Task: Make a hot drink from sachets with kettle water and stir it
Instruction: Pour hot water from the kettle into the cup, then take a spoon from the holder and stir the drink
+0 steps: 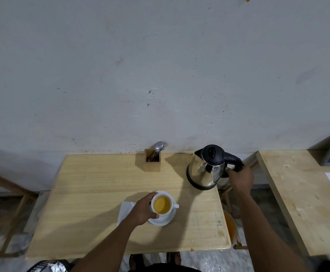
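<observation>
Pale wood makes up the small table (93, 193) standing against a scuffed grey wall (140, 65). Near its front edge a white cup (163, 203) full of yellow drink sits on a white saucer (165, 219). The left hand (143, 210) is curled round the cup's left side, with the thumb on the near rim and the fingers on the far rim, so it has the cup in its grasp. The cup's little handle points right, away from that hand. A white napkin (125, 210) lies under the wrist, just left of the saucer.

At the far right corner stands a steel kettle (207, 169) with a black lid. Its spout points left and far, and its black handle runs out to the right. The right hand (238, 178) is closed on the lower end of that handle.

Between the two, against the wall, a wooden box (152, 160) holds a spoon and fork upright. A second table (301, 195) stands to the right.
</observation>
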